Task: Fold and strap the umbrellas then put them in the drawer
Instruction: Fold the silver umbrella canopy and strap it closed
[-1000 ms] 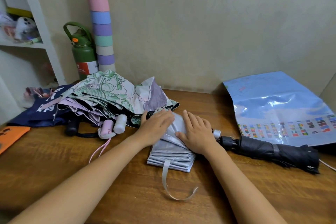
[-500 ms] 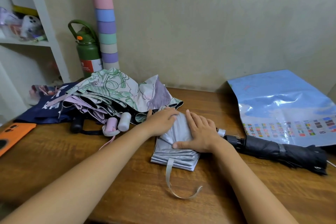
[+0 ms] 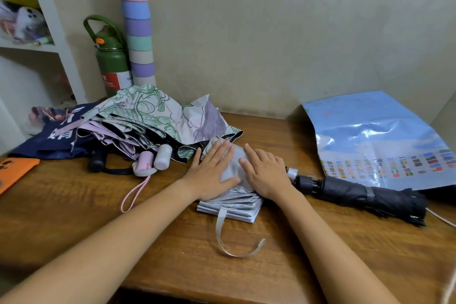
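Note:
A silver-grey umbrella (image 3: 234, 205) lies flattened in pleats in the middle of the wooden table, its strap (image 3: 223, 234) trailing loose toward me. My left hand (image 3: 212, 173) presses flat on its left side with straight fingers. My right hand (image 3: 265, 175) presses flat on its right side. Behind them sits a heap of unfolded umbrellas: a floral green-and-white one (image 3: 153, 111) and a pink one (image 3: 111, 136) with pale handles (image 3: 154, 159). A black umbrella (image 3: 357, 192), rolled up, lies to the right.
A green bottle (image 3: 111, 57) and a tall stack of pastel cups (image 3: 138, 27) stand at the wall. A navy bag (image 3: 51, 136) and an orange phone (image 3: 12, 170) lie at the left. A glossy blue map sheet (image 3: 380, 138) leans at the right. White shelves (image 3: 49, 20) stand far left.
Both hands stay on the grey umbrella; the left hand has slid down and right, flattening onto the fabric, and the right hand has shifted slightly right.

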The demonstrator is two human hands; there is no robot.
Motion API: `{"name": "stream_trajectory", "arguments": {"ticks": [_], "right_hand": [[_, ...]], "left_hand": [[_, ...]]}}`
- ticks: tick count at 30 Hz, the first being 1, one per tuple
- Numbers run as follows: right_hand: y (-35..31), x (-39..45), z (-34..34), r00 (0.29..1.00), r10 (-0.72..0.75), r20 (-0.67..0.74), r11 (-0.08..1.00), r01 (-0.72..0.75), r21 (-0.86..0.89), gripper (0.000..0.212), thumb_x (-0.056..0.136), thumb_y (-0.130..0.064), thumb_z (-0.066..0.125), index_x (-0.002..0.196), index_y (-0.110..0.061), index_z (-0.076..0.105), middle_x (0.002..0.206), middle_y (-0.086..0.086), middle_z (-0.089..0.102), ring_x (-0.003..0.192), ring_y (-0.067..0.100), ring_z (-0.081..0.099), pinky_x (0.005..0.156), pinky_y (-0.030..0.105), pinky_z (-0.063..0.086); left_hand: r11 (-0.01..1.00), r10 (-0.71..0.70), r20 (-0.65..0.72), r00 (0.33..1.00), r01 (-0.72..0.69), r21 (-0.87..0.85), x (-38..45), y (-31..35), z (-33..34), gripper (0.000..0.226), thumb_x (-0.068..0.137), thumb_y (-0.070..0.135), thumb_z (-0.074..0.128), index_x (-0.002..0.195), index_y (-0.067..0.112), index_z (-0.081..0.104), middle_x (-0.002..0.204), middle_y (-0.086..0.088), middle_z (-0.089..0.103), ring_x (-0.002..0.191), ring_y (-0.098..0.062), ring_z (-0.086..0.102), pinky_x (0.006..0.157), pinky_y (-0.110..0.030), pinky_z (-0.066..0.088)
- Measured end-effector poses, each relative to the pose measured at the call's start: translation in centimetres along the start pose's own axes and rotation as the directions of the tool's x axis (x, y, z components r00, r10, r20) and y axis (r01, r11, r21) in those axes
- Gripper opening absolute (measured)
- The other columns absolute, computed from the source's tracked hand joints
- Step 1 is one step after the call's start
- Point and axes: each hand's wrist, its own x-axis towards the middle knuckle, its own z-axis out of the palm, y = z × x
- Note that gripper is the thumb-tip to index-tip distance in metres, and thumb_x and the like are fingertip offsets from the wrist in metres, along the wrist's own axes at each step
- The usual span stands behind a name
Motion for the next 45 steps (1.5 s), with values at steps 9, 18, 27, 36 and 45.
{"name": "stream_trajectory", "arguments": {"ticks": [9,18,27,36,45], "right_hand": [[0.0,1.1,0.0,0.999,0.03,0.023,0.988,-0.027,-0.152,0.062,0.107,-0.056,0.029,0.161,-0.028,0.021,0.138,0.011,0.04,0.125,0.03,0.041,0.102,0.043,0.035],[0.9,3.0,-0.5,0.993,0.043,0.112,0.984,-0.022,-0.178,0.073,0.099,-0.073,0.028,0.149,-0.02,0.037,0.147,0.01,0.042,0.135,0.03,0.039,0.107,0.047,0.034],[1.7,4.9,-0.8,0.99,0.032,0.14,0.988,-0.01,-0.152,0.059,0.1,-0.065,0.043,0.126,-0.011,0.047,0.137,0.012,0.056,0.128,0.034,0.052,0.097,0.046,0.043],[2.4,4.5,0.2,0.995,-0.099,0.002,0.971,0.097,-0.22,0.048,0.104,-0.058,0.042,0.113,-0.012,0.048,0.117,0.009,0.064,0.106,0.032,0.062,0.075,0.041,0.041],[1.6,3.1,-1.2,0.985,-0.172,0.012,0.981,0.173,-0.084,0.046,0.098,-0.059,0.054,0.096,-0.016,0.037,0.104,0.008,0.066,0.097,0.033,0.061,0.065,0.038,0.032]], "left_hand": [[1.0,-0.016,-0.003,1.0,0.016,-0.005,-0.1,0.1,0.0,0.102,0.084,0.089,0.014,0.159,0.032,-0.025,0.162,0.015,-0.038,0.146,-0.006,-0.039,0.123,-0.055,-0.016],[0.999,-0.043,-0.019,0.999,0.043,0.001,1.3,0.7,-0.2,0.098,0.091,0.083,0.023,0.159,0.03,-0.025,0.163,0.011,-0.037,0.148,-0.01,-0.038,0.122,-0.057,-0.017],[0.962,-0.085,-0.081,0.993,0.061,-0.266,3.1,0.5,-1.8,0.054,0.108,0.055,0.022,0.16,0.042,0.021,0.169,0.017,0.008,0.155,-0.003,-0.007,0.121,-0.056,-0.017],[0.972,0.184,-0.08,0.98,-0.17,0.164,6.3,0.6,-5.0,0.052,0.102,0.05,0.052,0.145,0.02,0.051,0.144,-0.002,0.052,0.138,-0.024,0.038,0.111,-0.042,0.026],[0.959,0.248,0.139,0.959,-0.263,0.107,6.2,-0.1,-6.2,0.048,0.088,0.053,0.073,0.103,0.017,0.045,0.107,-0.003,0.058,0.099,-0.025,0.056,0.076,-0.039,0.039]]}}
